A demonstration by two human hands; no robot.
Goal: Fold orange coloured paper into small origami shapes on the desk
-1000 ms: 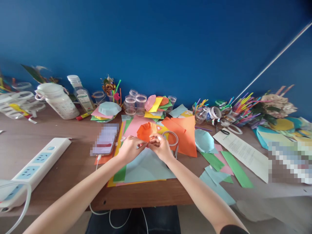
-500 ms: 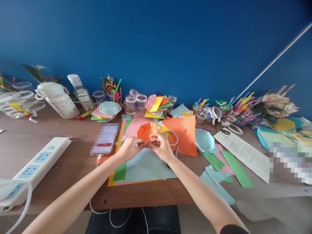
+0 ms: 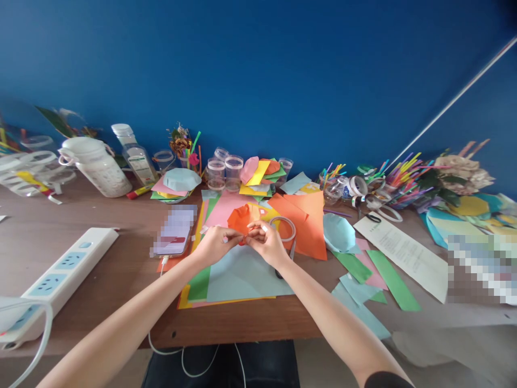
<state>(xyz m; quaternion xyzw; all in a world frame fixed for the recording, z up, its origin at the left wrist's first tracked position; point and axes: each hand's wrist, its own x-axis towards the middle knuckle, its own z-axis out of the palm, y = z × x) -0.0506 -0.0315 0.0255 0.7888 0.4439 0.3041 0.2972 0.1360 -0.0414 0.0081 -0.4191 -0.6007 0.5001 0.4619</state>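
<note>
A rounded piece of orange paper with creased edges is pinched at its near edge by both hands. My left hand is closed on it, thumb and forefinger together. My right hand is closed on the same edge, fingertips meeting those of the left. Under the hands lies a stack of coloured sheets, with a light blue sheet on top. A roll of tape and scissors, partly hidden by my right wrist, lie just right of the hands.
A phone and a power strip are on the left. Orange sheets, a light blue paper bowl shape and green strips lie to the right. Plastic cups and pipe cleaners line the wall.
The hands stay in nearly the same place. The fingertips shift very slightly along the near edge of the orange paper.
</note>
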